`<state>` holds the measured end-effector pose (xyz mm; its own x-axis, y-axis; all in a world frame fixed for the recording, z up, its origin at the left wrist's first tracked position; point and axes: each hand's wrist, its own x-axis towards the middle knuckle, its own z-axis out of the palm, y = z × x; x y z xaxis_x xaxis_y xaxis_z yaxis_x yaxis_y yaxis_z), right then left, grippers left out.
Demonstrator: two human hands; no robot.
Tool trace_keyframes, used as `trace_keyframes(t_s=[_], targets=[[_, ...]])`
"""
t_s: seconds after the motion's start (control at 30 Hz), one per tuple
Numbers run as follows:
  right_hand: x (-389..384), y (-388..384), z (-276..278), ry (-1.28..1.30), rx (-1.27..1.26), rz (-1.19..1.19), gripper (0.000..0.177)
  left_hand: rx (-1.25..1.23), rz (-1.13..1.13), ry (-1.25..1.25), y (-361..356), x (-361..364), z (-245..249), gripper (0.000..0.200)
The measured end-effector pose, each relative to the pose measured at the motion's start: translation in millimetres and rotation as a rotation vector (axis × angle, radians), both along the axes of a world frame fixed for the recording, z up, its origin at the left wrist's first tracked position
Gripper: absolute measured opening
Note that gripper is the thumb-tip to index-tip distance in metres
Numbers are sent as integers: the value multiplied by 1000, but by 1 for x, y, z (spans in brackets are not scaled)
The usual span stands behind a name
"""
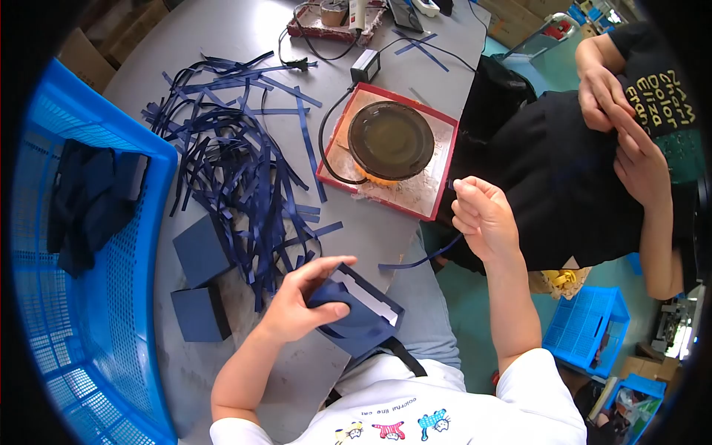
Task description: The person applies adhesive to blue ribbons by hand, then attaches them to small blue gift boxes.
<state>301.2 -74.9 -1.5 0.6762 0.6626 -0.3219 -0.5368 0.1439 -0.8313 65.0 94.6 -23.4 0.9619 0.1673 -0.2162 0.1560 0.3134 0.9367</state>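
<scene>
My left hand (pixel 308 300) is wrapped round an open dark blue box (pixel 360 315) with a white inside, held above the table's near edge. My right hand (pixel 482 215) pinches the end of a dark blue ribbon (pixel 426 259), which hangs from the fingertips and curves to the left, its other end near the box. Beyond my right hand, a round dark pot (pixel 391 139) of brownish liquid stands in a shallow red-rimmed tray (pixel 443 174). A tangled heap of blue ribbons (pixel 241 163) lies left of the tray.
Two closed blue boxes (pixel 200 252) sit near a large blue basket (pixel 159 297) holding dark items. A power adapter (pixel 366 67) and cables lie behind the tray. At the right sits another person (pixel 549 170), hands together. Blue crates (pixel 586 326) stand on the floor.
</scene>
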Motion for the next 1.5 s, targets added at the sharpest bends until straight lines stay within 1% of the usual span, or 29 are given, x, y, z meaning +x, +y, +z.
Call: trace_keyframes(t_s=[0.07,0.13,0.2,0.23,0.27,0.33,0.4,0.47,0.57,0.7,0.77,1.0,1.3,1.5], targets=[[-7,-5,11,16,33,42,13,-32,48,-31,1,-1,5,60],[-14,-8,20,23,92,177,12,-15,64,-54,2,-3,7,58],[-25,-10,33,7,91,274,9,-18,42,-99,2,-6,9,55],[-31,-11,40,-7,87,325,9,45,50,-145,2,-7,12,56],[-35,-13,46,-5,51,385,10,51,57,-138,1,-9,15,56],[-51,-12,62,-209,-48,513,11,13,39,-146,-1,-15,23,57],[-64,-11,74,-354,-157,661,13,24,35,-149,-3,-21,29,60],[-76,-9,79,-407,-187,771,14,131,34,-198,-5,-24,35,61],[-81,-8,78,-556,-227,904,16,176,41,-202,-8,-27,43,61],[-88,-8,80,-601,-242,931,17,216,57,-231,-10,-30,47,62],[-90,-8,77,-667,-201,915,17,221,55,-233,-9,-30,49,62],[-93,-4,79,-709,-221,939,17,218,59,-240,-9,-31,50,63],[-94,-2,72,-776,-247,921,16,219,72,-254,-8,-30,48,62],[-96,-2,69,-891,-290,869,14,259,93,-270,-9,-29,47,60]])
